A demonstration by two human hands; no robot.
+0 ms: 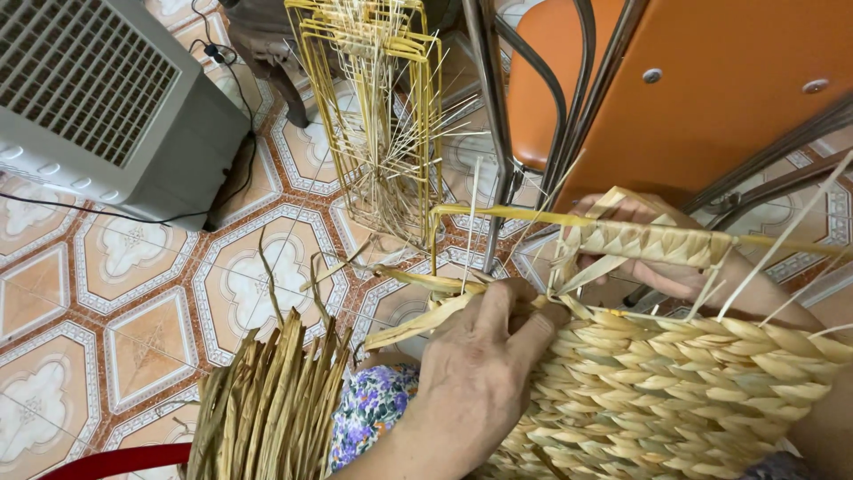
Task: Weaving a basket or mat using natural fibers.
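A half-woven straw basket (675,391) lies in my lap, built on a yellow wire frame (498,214). My left hand (480,364) rests on the basket's upper left corner, thumb and fingers pinched on a flat straw strand (418,325) that juts to the left. My right hand (662,271) is behind the frame's top bar, its fingers closed around the straw-wrapped section of the bar (649,242). Loose strand ends stick out around both hands.
A bundle of dried straw (267,409) stands at the lower left. Empty yellow wire frames (382,98) stand on the patterned tile floor (133,267). A grey fan unit (98,98) is at the upper left, orange metal-legged chairs (711,80) at the upper right.
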